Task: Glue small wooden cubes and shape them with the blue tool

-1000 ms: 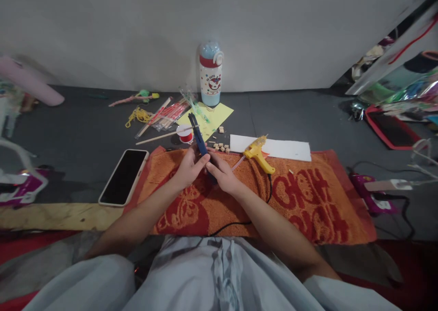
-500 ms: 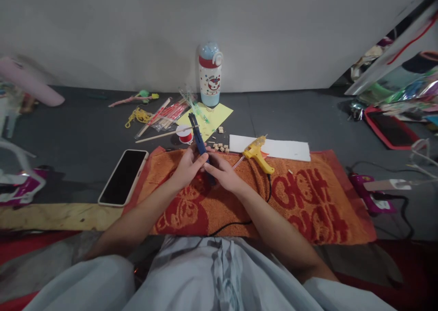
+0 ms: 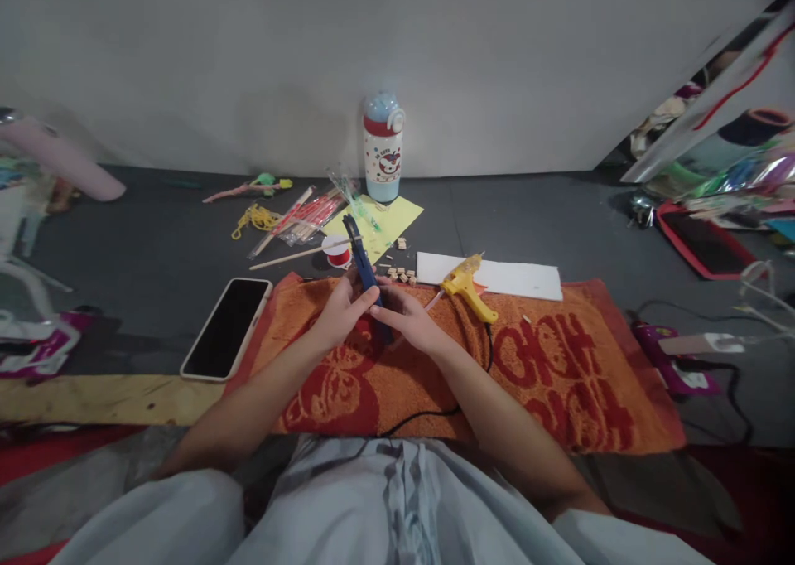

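Both my hands are wrapped round a long dark blue hand tool [image 3: 365,265] above the orange towel [image 3: 435,399]; its exact kind is unclear. My left hand [image 3: 340,310] grips it from the left, and my right hand [image 3: 410,315] holds it from the right, fingers largely hidden. The tool's narrow end points away from me, tilted left. A thin wooden stick [image 3: 289,258] reaches that end, passing across a spool of red thread [image 3: 339,256]; whether it is clamped there is unclear. Small cut wooden pieces [image 3: 401,276] lie just beyond my hands.
A yellow glue gun [image 3: 469,287] rests partly on a white strip [image 3: 522,278]. Left lies a phone [image 3: 227,329]. Behind are a bottle [image 3: 383,147], yellow paper [image 3: 403,214], packaged sticks [image 3: 310,215] and yellow cord [image 3: 256,219]. Purple-based items stand at both sides.
The whole view has shifted slightly, so things appear a little lower. My hands keep the same hold on the dark blue tool, and the stick stays at its far end.
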The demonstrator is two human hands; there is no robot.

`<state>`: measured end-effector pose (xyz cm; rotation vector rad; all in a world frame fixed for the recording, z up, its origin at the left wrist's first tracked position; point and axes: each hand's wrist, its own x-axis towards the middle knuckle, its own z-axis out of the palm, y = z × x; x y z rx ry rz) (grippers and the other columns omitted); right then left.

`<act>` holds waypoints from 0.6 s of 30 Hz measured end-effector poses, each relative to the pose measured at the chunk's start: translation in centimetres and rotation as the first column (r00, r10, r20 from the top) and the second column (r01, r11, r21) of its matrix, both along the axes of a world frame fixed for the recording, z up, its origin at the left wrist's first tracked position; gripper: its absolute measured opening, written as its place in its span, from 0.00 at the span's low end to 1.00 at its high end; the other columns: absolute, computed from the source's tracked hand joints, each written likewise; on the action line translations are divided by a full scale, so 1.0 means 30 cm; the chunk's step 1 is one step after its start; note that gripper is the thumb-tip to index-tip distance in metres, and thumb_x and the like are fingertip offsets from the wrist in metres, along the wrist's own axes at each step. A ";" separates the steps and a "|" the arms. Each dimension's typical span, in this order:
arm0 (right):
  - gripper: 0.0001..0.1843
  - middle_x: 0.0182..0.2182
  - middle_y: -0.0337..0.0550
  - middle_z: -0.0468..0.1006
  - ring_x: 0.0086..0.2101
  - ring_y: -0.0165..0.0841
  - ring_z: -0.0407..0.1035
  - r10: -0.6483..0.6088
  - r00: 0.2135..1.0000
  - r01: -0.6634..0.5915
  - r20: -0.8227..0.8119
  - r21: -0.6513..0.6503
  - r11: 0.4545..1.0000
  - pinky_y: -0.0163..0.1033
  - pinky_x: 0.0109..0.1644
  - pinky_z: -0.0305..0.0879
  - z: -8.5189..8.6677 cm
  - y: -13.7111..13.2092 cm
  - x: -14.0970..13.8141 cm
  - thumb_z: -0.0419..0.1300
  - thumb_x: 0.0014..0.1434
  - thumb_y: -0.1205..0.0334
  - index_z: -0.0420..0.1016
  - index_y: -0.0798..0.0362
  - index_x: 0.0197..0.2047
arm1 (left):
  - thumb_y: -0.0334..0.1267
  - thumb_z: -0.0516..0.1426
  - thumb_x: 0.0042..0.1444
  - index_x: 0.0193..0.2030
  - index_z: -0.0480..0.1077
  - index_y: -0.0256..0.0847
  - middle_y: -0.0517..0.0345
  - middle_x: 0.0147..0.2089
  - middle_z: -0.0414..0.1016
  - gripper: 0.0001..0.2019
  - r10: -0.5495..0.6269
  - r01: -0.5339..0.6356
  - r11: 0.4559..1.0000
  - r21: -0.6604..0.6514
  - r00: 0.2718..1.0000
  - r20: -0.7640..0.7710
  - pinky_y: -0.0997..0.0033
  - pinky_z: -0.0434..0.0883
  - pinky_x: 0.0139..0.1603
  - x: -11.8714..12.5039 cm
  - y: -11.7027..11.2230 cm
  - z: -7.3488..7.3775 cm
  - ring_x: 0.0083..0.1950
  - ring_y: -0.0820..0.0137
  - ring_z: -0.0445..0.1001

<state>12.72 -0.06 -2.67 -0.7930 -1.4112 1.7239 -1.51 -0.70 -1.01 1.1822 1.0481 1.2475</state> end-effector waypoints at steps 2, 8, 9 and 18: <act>0.37 0.58 0.54 0.69 0.55 0.43 0.67 0.017 1.000 -0.017 0.018 0.011 1.000 0.48 0.61 0.63 0.004 0.001 0.003 0.64 0.50 0.41 0.70 0.59 0.55 | 0.54 0.63 0.49 0.49 0.65 0.40 0.51 0.45 0.77 0.26 -0.008 0.008 1.000 0.000 1.000 -0.009 0.61 0.70 0.54 -0.003 0.001 -0.005 0.50 0.63 0.75; 0.37 0.63 0.50 0.65 0.58 0.42 0.64 0.057 0.997 -0.058 0.043 0.029 0.998 0.49 0.64 0.60 0.017 0.004 0.018 0.63 0.52 0.41 0.68 0.54 0.59 | 0.54 0.63 0.49 0.51 0.65 0.39 0.49 0.50 0.74 0.28 -0.004 0.003 0.999 -0.054 1.000 -0.023 0.62 0.69 0.54 -0.010 0.003 -0.026 0.52 0.64 0.73; 0.36 0.63 0.49 0.65 0.59 0.42 0.63 0.064 0.997 -0.065 0.040 0.029 0.997 0.49 0.64 0.60 0.017 0.004 0.020 0.63 0.53 0.41 0.68 0.53 0.59 | 0.54 0.63 0.49 0.51 0.65 0.39 0.49 0.50 0.74 0.28 -0.007 0.006 0.998 -0.059 1.000 -0.022 0.62 0.68 0.55 -0.010 0.004 -0.028 0.52 0.64 0.73; 0.32 0.60 0.50 0.67 0.54 0.40 0.67 -0.022 0.997 0.016 0.077 0.066 0.998 0.49 0.61 0.63 -0.022 -0.001 0.000 0.61 0.55 0.46 0.68 0.54 0.59 | 0.53 0.62 0.50 0.51 0.65 0.40 0.51 0.50 0.73 0.26 0.015 -0.016 0.999 -0.038 0.999 -0.030 0.62 0.67 0.56 -0.008 0.011 -0.044 0.52 0.65 0.71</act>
